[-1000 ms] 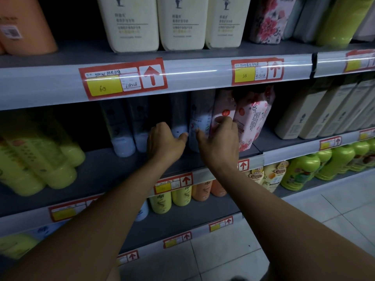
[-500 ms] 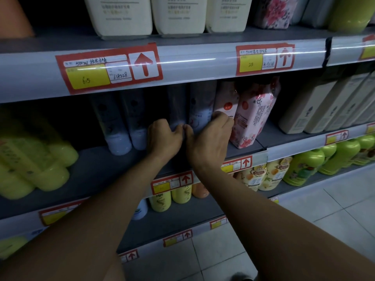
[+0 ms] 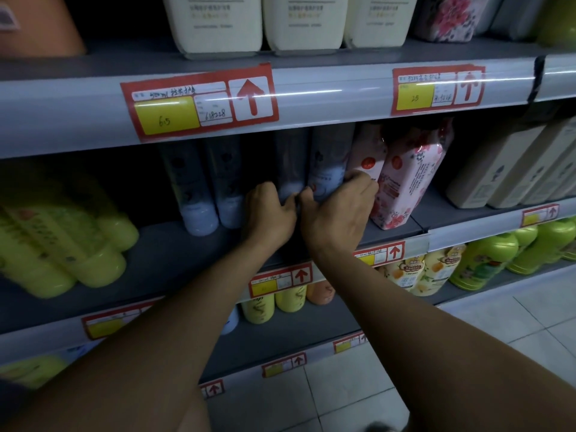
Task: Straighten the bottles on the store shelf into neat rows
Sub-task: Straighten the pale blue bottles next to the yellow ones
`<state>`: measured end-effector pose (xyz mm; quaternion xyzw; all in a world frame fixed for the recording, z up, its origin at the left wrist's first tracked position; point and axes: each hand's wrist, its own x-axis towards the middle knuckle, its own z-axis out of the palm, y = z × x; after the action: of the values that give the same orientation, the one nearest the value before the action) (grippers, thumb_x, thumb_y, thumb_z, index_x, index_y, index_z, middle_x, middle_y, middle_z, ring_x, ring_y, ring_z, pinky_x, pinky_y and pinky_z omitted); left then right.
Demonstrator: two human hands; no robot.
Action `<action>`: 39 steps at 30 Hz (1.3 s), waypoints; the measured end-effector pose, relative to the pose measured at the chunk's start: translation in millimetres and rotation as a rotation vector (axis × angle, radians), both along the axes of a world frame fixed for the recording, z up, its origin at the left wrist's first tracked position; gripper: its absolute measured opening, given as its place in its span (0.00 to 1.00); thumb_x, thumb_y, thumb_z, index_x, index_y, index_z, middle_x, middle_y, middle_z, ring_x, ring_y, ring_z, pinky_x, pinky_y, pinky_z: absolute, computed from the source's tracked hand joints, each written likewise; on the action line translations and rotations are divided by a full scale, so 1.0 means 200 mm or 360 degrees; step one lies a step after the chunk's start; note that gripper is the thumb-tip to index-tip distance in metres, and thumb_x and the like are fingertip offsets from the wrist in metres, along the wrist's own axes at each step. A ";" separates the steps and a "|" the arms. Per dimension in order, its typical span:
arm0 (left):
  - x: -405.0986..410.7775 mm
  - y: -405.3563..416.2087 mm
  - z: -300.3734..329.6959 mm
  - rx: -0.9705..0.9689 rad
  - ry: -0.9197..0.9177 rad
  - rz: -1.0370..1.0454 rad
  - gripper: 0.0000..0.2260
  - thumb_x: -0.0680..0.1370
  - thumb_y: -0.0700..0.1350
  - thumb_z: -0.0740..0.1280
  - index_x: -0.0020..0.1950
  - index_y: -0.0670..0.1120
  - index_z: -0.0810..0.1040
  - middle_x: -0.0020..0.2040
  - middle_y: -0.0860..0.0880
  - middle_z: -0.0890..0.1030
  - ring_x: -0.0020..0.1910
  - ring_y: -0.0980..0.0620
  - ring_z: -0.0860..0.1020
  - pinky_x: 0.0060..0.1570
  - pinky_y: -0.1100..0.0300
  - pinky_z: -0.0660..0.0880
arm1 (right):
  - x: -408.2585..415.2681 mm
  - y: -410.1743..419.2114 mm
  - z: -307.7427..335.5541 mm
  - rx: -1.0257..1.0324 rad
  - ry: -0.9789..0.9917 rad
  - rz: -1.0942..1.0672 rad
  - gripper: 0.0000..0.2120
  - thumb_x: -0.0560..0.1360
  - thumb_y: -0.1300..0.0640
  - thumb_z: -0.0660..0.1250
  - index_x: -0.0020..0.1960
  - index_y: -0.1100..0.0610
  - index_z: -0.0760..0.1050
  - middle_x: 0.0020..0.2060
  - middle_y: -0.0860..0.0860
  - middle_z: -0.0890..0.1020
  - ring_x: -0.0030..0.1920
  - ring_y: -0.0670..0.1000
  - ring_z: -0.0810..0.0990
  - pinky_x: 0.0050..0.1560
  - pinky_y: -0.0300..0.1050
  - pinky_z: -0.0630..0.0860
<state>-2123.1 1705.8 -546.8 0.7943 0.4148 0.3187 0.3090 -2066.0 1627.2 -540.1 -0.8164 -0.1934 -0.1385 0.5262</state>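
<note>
I see my left hand [image 3: 270, 212] and right hand [image 3: 338, 210] side by side on the grey middle shelf [image 3: 162, 254]; fingers curl around two dim grey-white bottles [image 3: 327, 163] beside pink floral bottles [image 3: 408, 185].

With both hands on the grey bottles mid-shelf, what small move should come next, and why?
Probably slide the two gripped grey bottles leftward: a dark gap separates them from the other grey pair. The left hand and right hand already wrap their bases.

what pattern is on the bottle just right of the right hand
Pink with a red and pink flower print, seen in the head view on the floral bottle beside the right hand.
</note>
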 end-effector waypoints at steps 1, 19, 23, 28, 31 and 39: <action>-0.01 0.00 0.00 0.0005 0.0002 0.0005 0.15 0.80 0.52 0.70 0.44 0.43 0.70 0.46 0.42 0.75 0.49 0.42 0.78 0.40 0.55 0.64 | 0.00 0.00 0.00 0.0010 0.0004 0.0012 0.28 0.70 0.51 0.77 0.63 0.60 0.69 0.59 0.57 0.73 0.63 0.60 0.72 0.61 0.52 0.73; -0.19 -0.10 0.10 0.0084 0.0011 -0.0110 0.32 0.62 0.68 0.77 0.55 0.47 0.75 0.54 0.48 0.83 0.52 0.46 0.82 0.47 0.48 0.81 | 0.00 -0.19 0.07 -0.0182 0.0134 0.0205 0.31 0.68 0.49 0.75 0.67 0.56 0.72 0.60 0.56 0.73 0.60 0.59 0.75 0.57 0.58 0.79; -0.26 -0.11 0.13 0.0087 -0.0020 -0.0211 0.34 0.61 0.61 0.82 0.59 0.47 0.75 0.58 0.49 0.84 0.54 0.48 0.83 0.51 0.47 0.81 | 0.02 -0.25 0.09 -0.0180 0.0134 0.0280 0.23 0.66 0.49 0.74 0.59 0.54 0.75 0.52 0.52 0.82 0.52 0.56 0.82 0.49 0.56 0.83; -0.33 -0.10 0.13 0.0130 -0.0036 -0.0183 0.34 0.61 0.60 0.83 0.61 0.48 0.75 0.57 0.51 0.84 0.53 0.50 0.83 0.50 0.48 0.82 | 0.03 -0.30 0.10 -0.0169 0.0166 0.0326 0.20 0.68 0.51 0.77 0.55 0.52 0.73 0.50 0.52 0.84 0.49 0.54 0.83 0.47 0.57 0.84; -0.37 -0.09 0.14 0.0138 -0.0023 -0.0124 0.34 0.61 0.61 0.83 0.60 0.49 0.76 0.55 0.51 0.84 0.51 0.50 0.83 0.49 0.49 0.82 | 0.01 -0.31 0.11 -0.0182 0.0144 0.0362 0.20 0.69 0.50 0.78 0.55 0.51 0.72 0.51 0.52 0.84 0.50 0.54 0.84 0.48 0.58 0.83; -0.47 -0.07 0.15 0.0169 -0.0013 -0.0071 0.33 0.62 0.59 0.84 0.59 0.49 0.75 0.56 0.51 0.84 0.51 0.50 0.83 0.48 0.53 0.81 | -0.10 -0.27 0.11 -0.0198 0.0028 0.0547 0.22 0.68 0.47 0.78 0.56 0.48 0.71 0.51 0.49 0.82 0.49 0.52 0.83 0.47 0.58 0.83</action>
<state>-2217.7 1692.2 -516.6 0.8172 0.3783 0.3366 0.2752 -2086.2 1573.0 -518.0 -0.8036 -0.3336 -0.0272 0.4922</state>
